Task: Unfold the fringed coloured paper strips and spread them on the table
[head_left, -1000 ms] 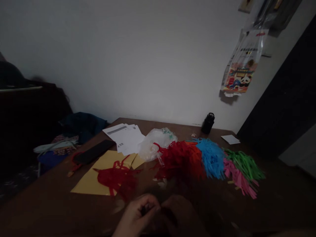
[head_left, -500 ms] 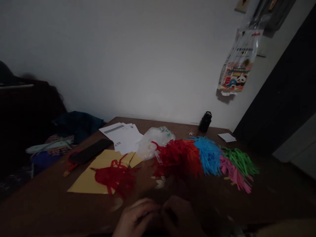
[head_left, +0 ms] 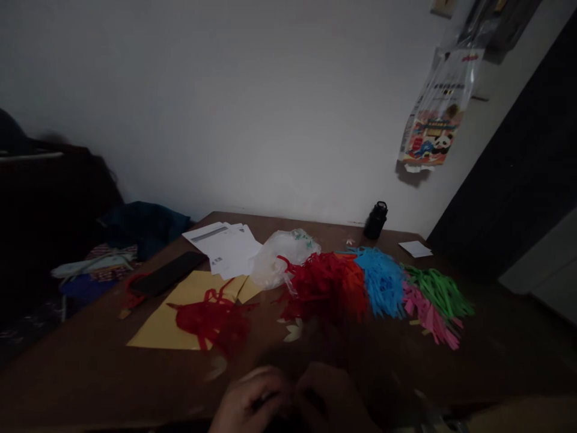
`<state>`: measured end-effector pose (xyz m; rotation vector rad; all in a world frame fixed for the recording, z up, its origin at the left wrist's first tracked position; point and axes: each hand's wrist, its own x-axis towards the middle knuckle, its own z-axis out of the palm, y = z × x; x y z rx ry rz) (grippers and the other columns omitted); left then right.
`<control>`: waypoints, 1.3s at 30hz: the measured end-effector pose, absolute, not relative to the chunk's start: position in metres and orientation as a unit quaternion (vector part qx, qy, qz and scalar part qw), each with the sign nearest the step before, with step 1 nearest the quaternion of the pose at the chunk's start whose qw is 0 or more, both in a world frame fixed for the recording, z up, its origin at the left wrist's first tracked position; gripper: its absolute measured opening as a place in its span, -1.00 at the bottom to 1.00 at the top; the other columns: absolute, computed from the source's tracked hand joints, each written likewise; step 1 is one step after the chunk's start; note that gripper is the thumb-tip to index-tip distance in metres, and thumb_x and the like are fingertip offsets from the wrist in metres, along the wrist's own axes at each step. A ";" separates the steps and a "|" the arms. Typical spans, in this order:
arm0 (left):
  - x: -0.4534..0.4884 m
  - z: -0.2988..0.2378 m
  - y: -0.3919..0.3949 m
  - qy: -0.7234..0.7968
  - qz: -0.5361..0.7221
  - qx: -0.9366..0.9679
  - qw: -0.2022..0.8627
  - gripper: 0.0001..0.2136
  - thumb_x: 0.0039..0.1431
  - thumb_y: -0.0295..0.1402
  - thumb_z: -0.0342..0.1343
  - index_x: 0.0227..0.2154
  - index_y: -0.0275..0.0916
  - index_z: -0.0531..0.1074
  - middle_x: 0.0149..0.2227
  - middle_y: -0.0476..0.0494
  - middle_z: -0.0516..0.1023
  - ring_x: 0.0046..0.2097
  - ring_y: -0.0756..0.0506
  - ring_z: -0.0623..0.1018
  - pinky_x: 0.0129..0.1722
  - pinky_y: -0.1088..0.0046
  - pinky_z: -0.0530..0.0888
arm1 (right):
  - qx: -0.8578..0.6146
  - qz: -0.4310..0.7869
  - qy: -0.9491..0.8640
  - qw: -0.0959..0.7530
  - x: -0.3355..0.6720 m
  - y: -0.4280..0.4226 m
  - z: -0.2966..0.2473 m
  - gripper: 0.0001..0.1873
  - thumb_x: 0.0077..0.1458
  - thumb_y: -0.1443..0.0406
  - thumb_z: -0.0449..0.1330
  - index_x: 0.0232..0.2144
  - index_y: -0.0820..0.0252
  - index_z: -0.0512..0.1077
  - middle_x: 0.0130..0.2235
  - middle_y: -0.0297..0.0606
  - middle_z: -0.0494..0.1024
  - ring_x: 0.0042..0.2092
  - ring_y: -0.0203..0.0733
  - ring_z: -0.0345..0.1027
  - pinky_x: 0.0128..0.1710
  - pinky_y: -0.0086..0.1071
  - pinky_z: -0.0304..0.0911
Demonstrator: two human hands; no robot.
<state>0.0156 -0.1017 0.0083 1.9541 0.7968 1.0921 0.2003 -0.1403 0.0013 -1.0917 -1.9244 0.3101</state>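
Note:
My left hand [head_left: 250, 402] and my right hand [head_left: 331, 398] meet at the near edge of the brown table [head_left: 90, 367], fingers curled and pressed together around something small and dark that I cannot make out. Just beyond them lie heaps of cut paper strips: a red heap [head_left: 327, 284], a blue heap [head_left: 381, 278], green strips [head_left: 437, 290] and pink strips [head_left: 428, 319]. More red strips [head_left: 211, 322] lie on a yellow sheet [head_left: 162, 325] to the left.
White papers [head_left: 225, 246], a clear plastic bag [head_left: 279, 258] and a black flat object [head_left: 169, 273] lie further back. A black bottle [head_left: 375, 220] stands near the wall. A printed plastic bag [head_left: 439, 114] hangs on the wall. Clothes are piled left of the table.
Both hands have slid a little lower toward the near edge, still pressed together. The view shifted slightly; the paper heaps have not moved.

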 end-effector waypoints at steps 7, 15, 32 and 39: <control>0.013 0.010 -0.098 0.297 0.426 0.758 0.394 -0.87 0.08 -0.44 0.20 -0.53 -0.15 0.58 -0.49 -0.01 0.61 -0.43 0.00 0.59 -0.42 0.68 0.46 | -0.459 0.221 -0.713 0.482 0.196 -0.142 -0.007 -0.84 0.00 0.47 0.15 -0.44 0.13 0.46 -0.43 -0.40 0.58 -0.40 -0.34 0.46 -0.38 -0.57 0.23; 0.017 0.003 -0.101 0.328 0.425 0.723 0.435 -0.88 0.08 -0.42 0.19 -0.54 -0.18 0.54 -0.53 0.00 0.55 -0.51 0.02 0.54 -0.48 0.66 0.43 | -0.453 0.097 -0.759 0.457 0.200 -0.147 -0.024 -0.93 0.11 0.39 0.15 -0.38 0.13 0.41 -0.42 -0.36 0.56 -0.42 -0.28 0.44 -0.40 -0.50 0.25; 0.013 -0.003 -0.100 0.384 0.352 0.666 0.533 -0.70 0.10 -0.09 0.21 -0.52 -0.23 0.51 -0.59 -0.01 0.52 -0.52 -0.01 0.49 -0.47 0.57 0.38 | -0.409 -0.100 -0.786 0.454 0.197 -0.145 -0.018 -0.90 0.27 0.33 0.05 -0.20 0.14 0.37 -0.48 -0.32 0.53 -0.50 -0.23 0.37 -0.49 -0.38 0.25; 0.015 -0.016 -0.103 0.377 0.338 0.624 0.595 -0.72 0.08 -0.10 0.24 -0.48 -0.24 0.52 -0.57 0.00 0.54 -0.50 -0.01 0.48 -0.44 0.54 0.38 | -0.399 -0.073 -0.765 0.500 0.194 -0.141 -0.016 -0.78 0.33 0.32 -0.03 -0.31 0.13 0.39 -0.54 -0.35 0.47 -0.53 -0.30 0.32 -0.56 -0.45 0.20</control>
